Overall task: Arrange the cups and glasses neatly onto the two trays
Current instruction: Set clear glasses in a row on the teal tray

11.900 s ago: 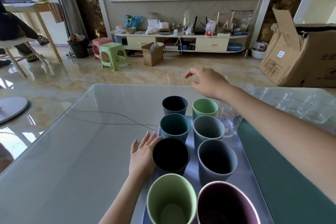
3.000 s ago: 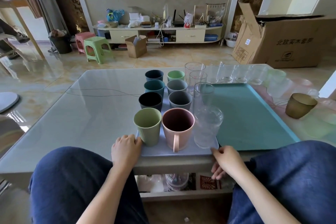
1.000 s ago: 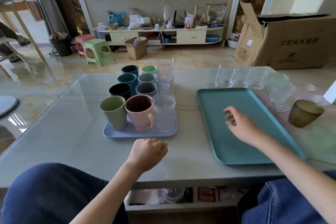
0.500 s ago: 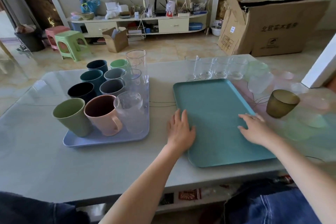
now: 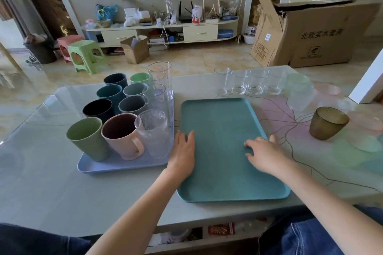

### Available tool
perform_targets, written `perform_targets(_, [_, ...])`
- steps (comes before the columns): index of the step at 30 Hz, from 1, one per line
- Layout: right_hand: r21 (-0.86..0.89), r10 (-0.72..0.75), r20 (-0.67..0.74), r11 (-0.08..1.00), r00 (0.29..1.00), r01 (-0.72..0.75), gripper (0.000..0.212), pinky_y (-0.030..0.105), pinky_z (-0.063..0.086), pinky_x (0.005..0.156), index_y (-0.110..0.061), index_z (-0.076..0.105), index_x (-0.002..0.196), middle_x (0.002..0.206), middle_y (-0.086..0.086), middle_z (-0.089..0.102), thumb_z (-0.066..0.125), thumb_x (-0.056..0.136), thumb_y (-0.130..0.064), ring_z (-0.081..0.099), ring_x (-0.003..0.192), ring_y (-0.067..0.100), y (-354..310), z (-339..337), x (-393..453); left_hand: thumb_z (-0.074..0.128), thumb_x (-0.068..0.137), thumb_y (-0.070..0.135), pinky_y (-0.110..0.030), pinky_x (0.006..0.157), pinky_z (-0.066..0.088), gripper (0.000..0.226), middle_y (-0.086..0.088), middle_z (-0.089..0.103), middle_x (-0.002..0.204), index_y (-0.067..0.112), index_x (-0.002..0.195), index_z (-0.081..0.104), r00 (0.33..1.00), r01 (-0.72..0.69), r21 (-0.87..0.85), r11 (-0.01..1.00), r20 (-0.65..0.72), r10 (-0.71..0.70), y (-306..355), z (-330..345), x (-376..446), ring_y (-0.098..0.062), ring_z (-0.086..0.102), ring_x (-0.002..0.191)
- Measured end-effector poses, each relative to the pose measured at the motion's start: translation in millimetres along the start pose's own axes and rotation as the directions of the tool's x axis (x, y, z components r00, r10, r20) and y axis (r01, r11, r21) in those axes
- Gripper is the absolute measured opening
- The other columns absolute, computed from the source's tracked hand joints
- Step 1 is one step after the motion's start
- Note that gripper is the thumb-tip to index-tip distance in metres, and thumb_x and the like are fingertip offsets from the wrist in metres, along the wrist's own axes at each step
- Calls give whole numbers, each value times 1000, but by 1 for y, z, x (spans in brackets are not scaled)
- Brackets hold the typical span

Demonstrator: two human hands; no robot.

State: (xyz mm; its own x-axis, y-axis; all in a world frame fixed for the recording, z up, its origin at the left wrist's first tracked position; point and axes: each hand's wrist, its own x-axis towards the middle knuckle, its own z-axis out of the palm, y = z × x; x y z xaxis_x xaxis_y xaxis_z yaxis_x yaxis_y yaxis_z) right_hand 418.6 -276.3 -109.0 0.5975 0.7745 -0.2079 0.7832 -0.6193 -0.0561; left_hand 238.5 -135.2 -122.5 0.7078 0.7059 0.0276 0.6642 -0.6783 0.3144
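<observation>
L hand (image 5: 183, 151) flat, fingers straight, on left edge of teal tray (image 5: 223, 172); R hand (image 5: 264, 151) loose-fingered, grip on nothing, resting on its right side. Blue tray (image 5: 116, 165) just left holds cups & glasses. Clear glasses (image 5: 248, 85) in row behind teal tray on desk (image 5: 62, 192); amber glass (image 5: 328, 123) to right.

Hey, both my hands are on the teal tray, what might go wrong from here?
1. Sliding the teal tray away could knock the clear glasses lined up just past its far edge.
2. Your left hand is close to the textured glass on the crowded blue tray; a bump could tip it.
3. The amber glass lies in your right hand's path.
</observation>
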Motion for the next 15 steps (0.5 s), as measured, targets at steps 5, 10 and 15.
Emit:
perform_targets(5, [40, 69, -43, 997, 997, -67, 23, 36, 43, 84, -32, 60, 107, 112, -4, 61, 41, 93, -31, 47, 112, 28, -3, -21, 7, 36, 79, -12, -34, 103, 31, 69, -13, 31, 142, 10, 142, 25, 992, 24, -3, 1000, -123, -24, -1, 4, 16, -34, 29, 127])
perform_targets(10, [165, 50, -368, 986, 928, 13, 30, 33, 44, 78, -25, 57, 119, 116, 4, 65, 43, 93, -21, 60, 103, 28, -14, -61, 60, 34, 82, -11, -34, 116, 11, 79, -19, -3, 156, 14, 150, 3, 997, 36, -32, 999, -65, -38, 0, 6, 27, -34, 2, 145])
perform_targets(15, [110, -62, -484, 985, 873, 131, 39, 43, 48, 82, -16, 41, 132, 138, 8, 46, 45, 94, -15, 58, 108, 34, -32, -99, 153, 34, 90, 3, -33, 118, 7, 67, -12, 1, 158, 17, 150, 9, 993, -70, -74, 995, -99, 62, -11, 14, 30, -28, 4, 146])
